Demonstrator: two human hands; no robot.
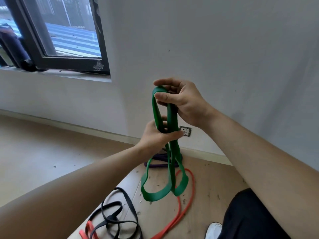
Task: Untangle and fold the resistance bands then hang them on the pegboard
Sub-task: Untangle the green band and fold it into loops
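Grey wall (224, 49), window (72, 62) top left, wood floor (43, 152) with bits of debris. I see the green band (172, 118) held up in front of the wall. The right hand (183, 100) pinches its top bend between thumb and fingers. The left hand (155, 137) grips the strands lower down, thumb across them. Two green loops hang below, crossed, low over the floor bands.

Risks, my read:
- The pinch is small and the rubber slick; a pull could slip the bend out and undo the fold.
- The hanging loops sit right over the purple band (160, 158) and red band (180, 209); lifting could snag one.
- The crossed strands may fold in with the twist left.

Count: green 1, purple 1, black band (128, 200) 1. Red is 1 long loop plus a red end beside the black; I can't tell if they're the same band. Hands 2, socket (185, 131) 1, shoe (214, 230) 1. No pegboard in view.
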